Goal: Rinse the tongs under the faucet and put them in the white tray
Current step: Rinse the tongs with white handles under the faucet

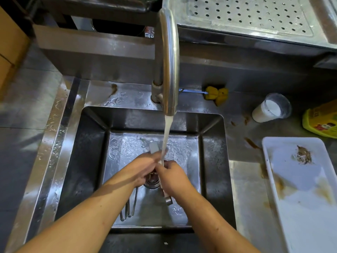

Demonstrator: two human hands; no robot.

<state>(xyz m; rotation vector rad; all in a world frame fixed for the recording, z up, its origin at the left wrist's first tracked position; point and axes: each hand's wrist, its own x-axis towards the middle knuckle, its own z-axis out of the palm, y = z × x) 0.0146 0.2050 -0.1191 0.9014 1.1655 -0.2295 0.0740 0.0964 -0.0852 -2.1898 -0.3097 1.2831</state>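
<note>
Water runs from the steel faucet (168, 61) into the sink (213, 161). Both my hands meet in the stream over the drain. My right hand (173, 178) grips the tongs by the handle, whose metal end (168, 199) sticks out below my wrist. My left hand (144, 167) is wrapped round the tongs further up, and the tongs' whitish tip (154, 147) pokes out beyond its fingers. The rest of the tongs is hidden by my hands. The white tray (273, 161) lies on the counter to the right of the sink, stained with brown residue.
More metal utensils (128, 207) lie on the sink bottom under my left forearm. A yellow sponge brush (217, 94) rests behind the sink. A cup of white liquid (271, 108) and a yellow package (321, 121) stand behind the tray. A perforated steel tray (246, 15) sits at the back.
</note>
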